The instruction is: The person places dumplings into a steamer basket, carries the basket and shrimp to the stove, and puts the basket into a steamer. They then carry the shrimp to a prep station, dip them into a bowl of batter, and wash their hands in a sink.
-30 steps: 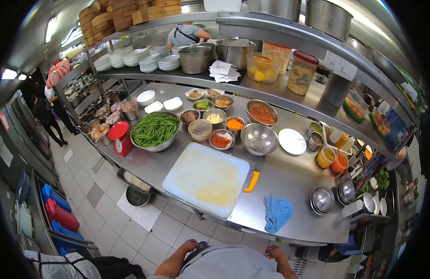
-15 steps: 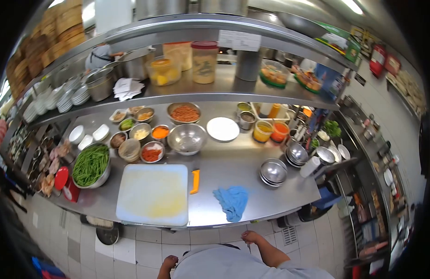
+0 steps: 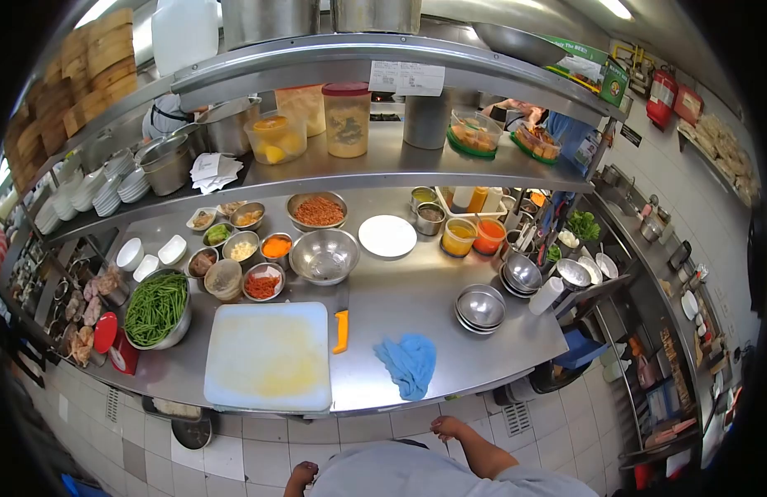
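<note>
Both of my hands hang beside my body, below the front edge of the steel worktable (image 3: 383, 319). My left hand (image 3: 302, 475) is low at my waist with its fingers curled in. Whatever it may hold is hidden. Closed fingers also show on my right hand (image 3: 447, 427), held out from my waist, with a thin pale strand below it that I cannot make out. Nearest on the table are a white cutting board (image 3: 267, 356), a knife with an orange handle (image 3: 341, 331) and a crumpled blue cloth (image 3: 408, 364).
A bowl of green beans (image 3: 157, 309) stands left of the board. Behind are small bowls of chopped ingredients, an empty metal bowl (image 3: 324, 257) and a white plate (image 3: 387, 236). Stacked metal bowls (image 3: 481, 307) sit at right. An overhead shelf (image 3: 317, 178) spans the back.
My head view has shifted a little, so the table's things appear slightly further left. My left hand sits slightly lower in view; my right hand stays at about the same spot.
</note>
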A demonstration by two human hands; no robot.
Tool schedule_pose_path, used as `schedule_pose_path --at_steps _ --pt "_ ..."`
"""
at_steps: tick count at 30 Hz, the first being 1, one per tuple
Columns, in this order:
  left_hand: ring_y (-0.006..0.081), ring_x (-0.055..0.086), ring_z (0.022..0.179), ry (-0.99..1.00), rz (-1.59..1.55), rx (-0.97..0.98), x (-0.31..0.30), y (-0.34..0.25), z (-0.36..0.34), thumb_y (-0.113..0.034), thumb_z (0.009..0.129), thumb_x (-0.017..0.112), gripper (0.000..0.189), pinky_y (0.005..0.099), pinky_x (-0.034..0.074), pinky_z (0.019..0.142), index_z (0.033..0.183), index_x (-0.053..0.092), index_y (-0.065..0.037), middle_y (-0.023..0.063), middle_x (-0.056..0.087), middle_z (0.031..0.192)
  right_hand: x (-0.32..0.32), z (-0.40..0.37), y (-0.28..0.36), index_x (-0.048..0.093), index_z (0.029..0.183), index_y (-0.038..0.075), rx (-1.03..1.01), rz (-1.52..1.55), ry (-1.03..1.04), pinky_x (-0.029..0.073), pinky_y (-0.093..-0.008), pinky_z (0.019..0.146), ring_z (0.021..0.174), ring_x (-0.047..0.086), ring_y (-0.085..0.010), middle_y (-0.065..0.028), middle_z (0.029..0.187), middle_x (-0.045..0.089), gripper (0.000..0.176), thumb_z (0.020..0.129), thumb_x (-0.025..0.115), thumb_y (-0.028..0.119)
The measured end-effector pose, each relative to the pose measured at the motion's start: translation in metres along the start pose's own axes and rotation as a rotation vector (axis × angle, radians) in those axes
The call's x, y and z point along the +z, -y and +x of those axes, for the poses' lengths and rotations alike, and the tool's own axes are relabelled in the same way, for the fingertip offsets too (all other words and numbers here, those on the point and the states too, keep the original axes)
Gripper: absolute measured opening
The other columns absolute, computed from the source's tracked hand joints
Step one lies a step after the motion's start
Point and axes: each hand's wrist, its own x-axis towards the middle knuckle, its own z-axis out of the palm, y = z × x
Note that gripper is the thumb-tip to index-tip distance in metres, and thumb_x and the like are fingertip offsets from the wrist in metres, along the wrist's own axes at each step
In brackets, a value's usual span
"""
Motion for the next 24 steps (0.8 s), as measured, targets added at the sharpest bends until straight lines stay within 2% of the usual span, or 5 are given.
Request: schedule_pose_path --at_steps 5,9,17,21,24 --pt "0.0131 0.057 0.053 -0.005 -0.025 -0.021 -0.003 -0.012 -0.013 -0.026 0.085 0.068 0.024 0.0296 0.048 0.048 0.097 0.068 -0.006 0.0039 0.066 0.072 -0.001 -0.006 0.011 0.061 0.119 0.012 -0.007 -0.015 -0.026 0.051 -0.0333 0.051 0.065 0.064 -0.0172 -0.0031 0.087 0.067 0.043 0.084 0.071 0.034" --pt "0.0130 0.056 0.051 -0.021 -0.039 0.014 0.001 -0.010 -0.017 -0.028 0.084 0.069 0.026 0.0299 0.048 0.047 0.096 0.068 -0.005 0.0042 0.066 0.072 -0.003 -0.006 0.015 0.056 0.127 0.010 0.016 0.034 0.021 0.046 -0.0299 0.051 0.062 0.059 -0.0123 -0.0016 0.079 0.064 0.045 0.088 0.070 0.028" --pt "0.0208 0.068 0.071 -0.081 0.193 0.134 0.004 0.007 -0.007 -0.035 0.083 0.071 0.036 0.0358 0.056 0.068 0.101 0.070 -0.004 0.0113 0.073 0.084 -0.002 -0.009 0.013 0.058 0.126 0.009 -0.013 -0.002 -0.007 0.048 -0.0290 0.051 0.060 0.058 -0.0122 -0.0017 0.079 0.064 0.045 0.088 0.070 0.028" --pt "0.0210 0.068 0.072 -0.106 0.056 0.047 0.010 0.012 -0.009 -0.034 0.083 0.071 0.035 0.0361 0.056 0.070 0.100 0.071 -0.004 0.0125 0.073 0.087 0.000 -0.012 0.014 0.059 0.124 0.010 -0.010 -0.004 -0.003 0.049 -0.0289 0.051 0.060 0.058 -0.0120 -0.0014 0.079 0.064 0.044 0.087 0.070 0.030" --pt "0.0194 0.067 0.068 -0.109 0.078 0.166 0.009 0.014 -0.007 -0.032 0.084 0.069 0.032 0.0353 0.056 0.064 0.099 0.070 -0.004 0.0110 0.072 0.086 0.000 -0.005 0.005 0.060 0.122 0.010 -0.020 0.012 0.014 0.048 -0.0285 0.051 0.060 0.059 -0.0113 -0.0005 0.080 0.064 0.041 0.087 0.070 0.030"
